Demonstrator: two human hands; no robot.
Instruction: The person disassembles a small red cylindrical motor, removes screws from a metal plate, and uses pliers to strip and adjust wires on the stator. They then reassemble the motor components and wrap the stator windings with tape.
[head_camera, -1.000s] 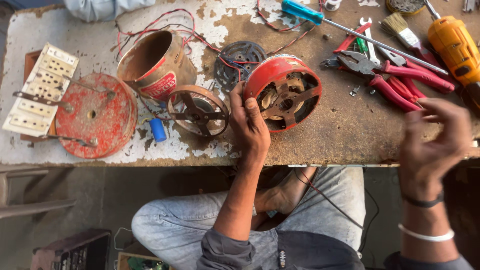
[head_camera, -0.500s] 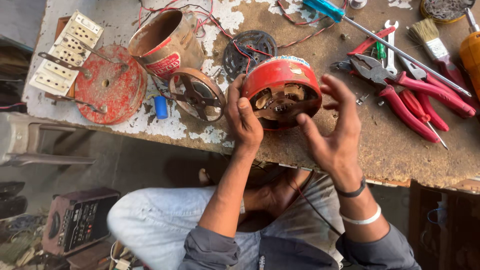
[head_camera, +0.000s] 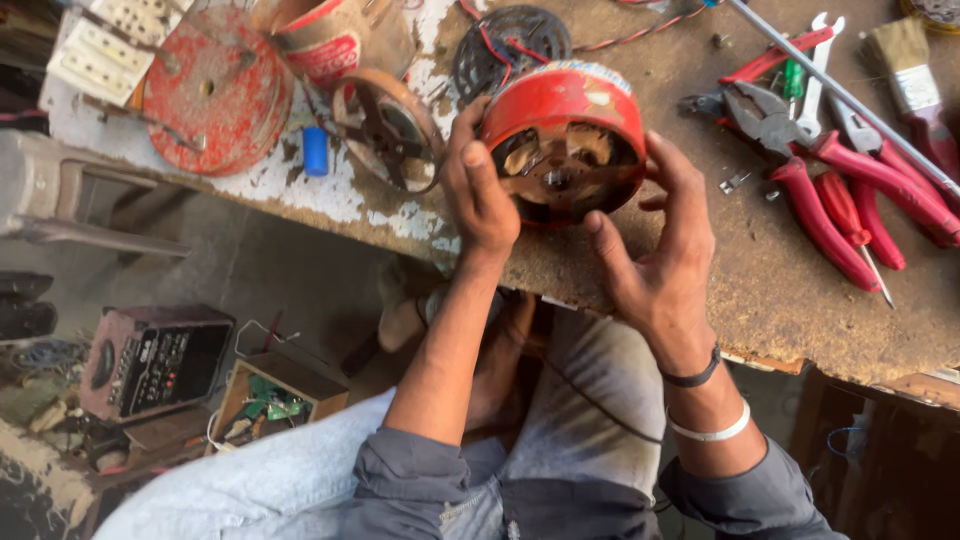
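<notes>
A round red motor housing (head_camera: 566, 130) with a rusty open face and a centre shaft is held between both my hands, over the worn workbench (head_camera: 720, 300). My left hand (head_camera: 478, 185) grips its left side, thumb on the front rim. On its right side, my right hand (head_camera: 655, 255) grips with the fingers curled behind the rim. A rusty spoked end plate (head_camera: 385, 128) lies just left of my left hand.
A red round cover plate (head_camera: 215, 88), a red-and-tan can (head_camera: 335, 40), a black wound part (head_camera: 505, 38), a blue capacitor (head_camera: 316, 152) and a white terminal strip (head_camera: 95, 45) lie at the left. Red-handled pliers (head_camera: 850, 190), a spanner, screwdrivers and a brush (head_camera: 915, 75) lie at the right.
My right hand came in from the right and closed on the motor housing. Both hands now hold it, tilted towards me, nearer the bench edge.
</notes>
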